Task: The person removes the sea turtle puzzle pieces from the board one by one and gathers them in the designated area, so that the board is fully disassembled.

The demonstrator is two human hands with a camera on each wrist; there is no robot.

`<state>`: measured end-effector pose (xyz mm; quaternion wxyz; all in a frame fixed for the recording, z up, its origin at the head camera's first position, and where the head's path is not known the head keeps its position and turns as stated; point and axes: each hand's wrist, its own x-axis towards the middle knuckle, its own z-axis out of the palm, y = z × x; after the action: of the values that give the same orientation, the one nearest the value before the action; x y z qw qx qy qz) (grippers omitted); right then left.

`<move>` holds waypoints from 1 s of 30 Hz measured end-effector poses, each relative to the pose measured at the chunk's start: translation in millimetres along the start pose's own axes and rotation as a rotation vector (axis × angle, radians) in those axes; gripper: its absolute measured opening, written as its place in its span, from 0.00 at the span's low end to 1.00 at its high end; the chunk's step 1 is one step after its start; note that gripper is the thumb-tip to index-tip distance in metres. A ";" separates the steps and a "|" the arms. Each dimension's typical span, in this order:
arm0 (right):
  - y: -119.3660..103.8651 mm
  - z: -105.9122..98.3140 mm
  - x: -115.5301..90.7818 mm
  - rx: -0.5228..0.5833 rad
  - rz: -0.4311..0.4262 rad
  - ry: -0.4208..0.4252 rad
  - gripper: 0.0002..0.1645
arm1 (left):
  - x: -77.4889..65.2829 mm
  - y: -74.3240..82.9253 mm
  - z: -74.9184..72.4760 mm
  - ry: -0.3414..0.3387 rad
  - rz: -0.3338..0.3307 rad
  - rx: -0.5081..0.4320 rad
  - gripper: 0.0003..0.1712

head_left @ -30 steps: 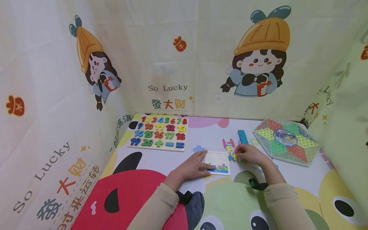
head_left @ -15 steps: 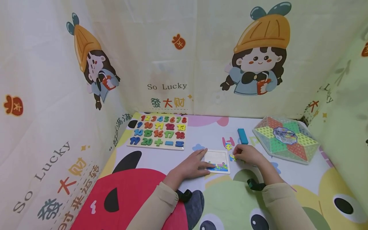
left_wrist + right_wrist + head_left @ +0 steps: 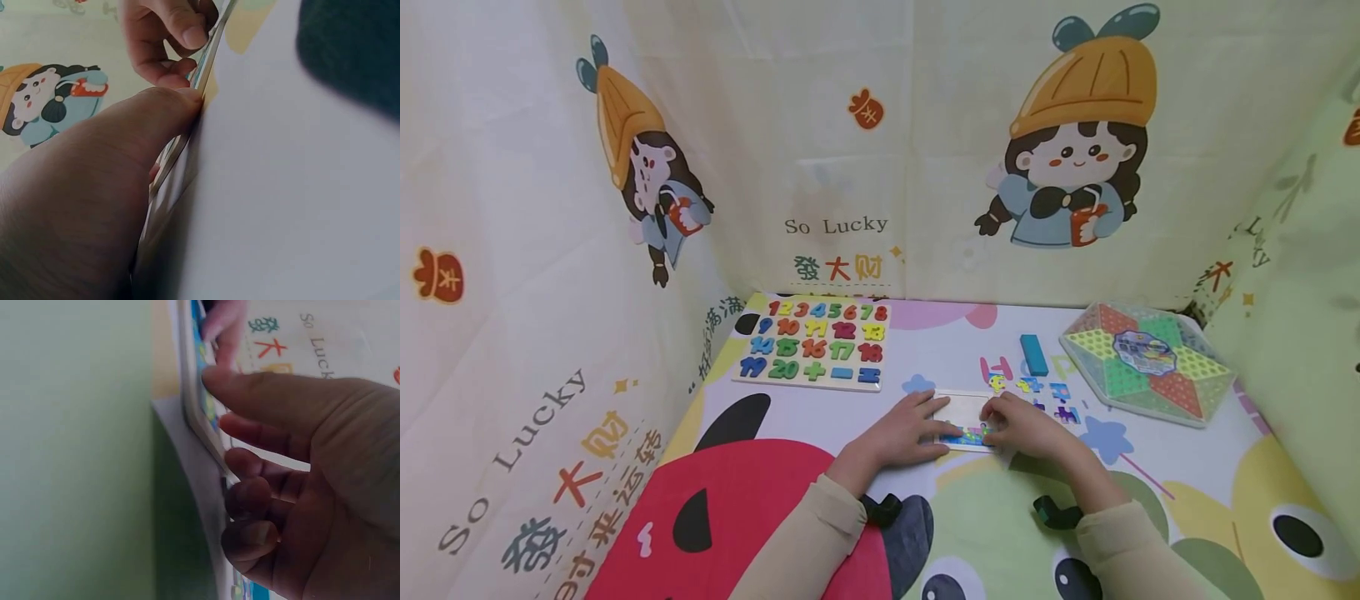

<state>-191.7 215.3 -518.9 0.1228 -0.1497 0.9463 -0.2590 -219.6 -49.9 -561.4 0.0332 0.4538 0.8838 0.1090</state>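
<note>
Puzzle tray (image 3: 962, 406), one: flat on the printed tabletop (image 3: 842, 421), between both hands; coloured pieces along its near side, pale base showing beyond them.
Left hand (image 3: 904, 432): fingers spread, resting across the tray's left side, thumb at the near edge.
Right hand (image 3: 1026, 429): fingers bent over the tray's right side, thumb at the fitted pieces; whether it pinches a piece, I cannot tell.
Loose jigsaw pieces (image 3: 1065, 414), several: beyond and right of the tray.
Blue block (image 3: 1033, 356), one: just beyond those pieces.
Number board (image 3: 805, 384): far left.
Hexagonal game board (image 3: 1150, 392): far right.
</note>
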 end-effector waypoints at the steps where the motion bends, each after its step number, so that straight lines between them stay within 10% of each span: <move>1: -1.0 1.1 -1.0 0.005 -0.002 0.007 0.15 | 0.1 0.2 -0.3 0.000 0.000 0.002 0.26; 30: -4.2 2.9 -6.3 0.059 -0.032 0.035 0.10 | -2.2 5.3 -2.4 -0.021 -0.016 -0.021 0.26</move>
<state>-184.0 212.7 -518.0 0.1063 -0.1566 0.9377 -0.2912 -214.5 -49.0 -558.0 0.0480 0.4474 0.8858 0.1133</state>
